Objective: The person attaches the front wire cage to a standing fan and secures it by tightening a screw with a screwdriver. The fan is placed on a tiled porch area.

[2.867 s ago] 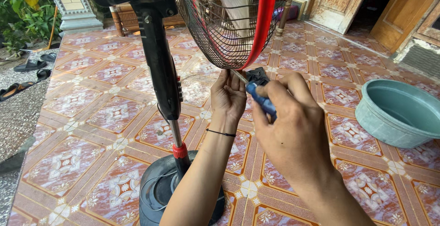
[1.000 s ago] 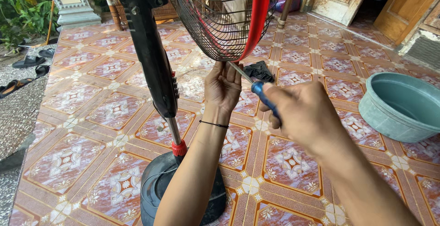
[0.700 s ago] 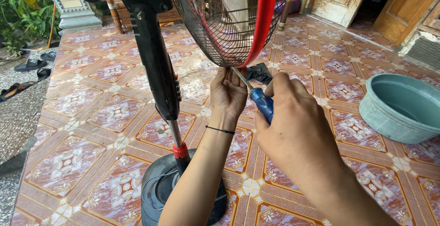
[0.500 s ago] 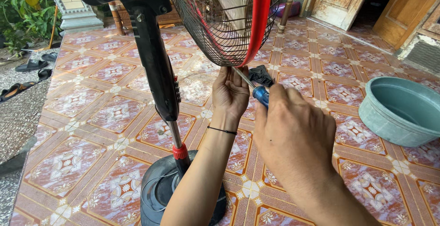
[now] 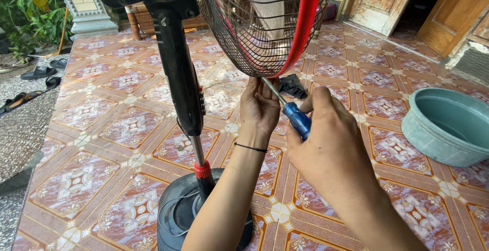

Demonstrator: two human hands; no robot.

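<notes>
1. The right hand [image 5: 331, 144] is closed around a blue screwdriver [image 5: 297, 119], its tip at the fan cage's [image 5: 265, 32] bottom rim.
2. The left hand [image 5: 260, 106] pinches that rim just beside the tip.
3. Risk: the tip may slip and jab those fingers.

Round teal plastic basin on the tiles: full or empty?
Looks empty: the round teal plastic basin shows a bare inner wall and floor, with no water line visible; its right part is cropped.
</notes>
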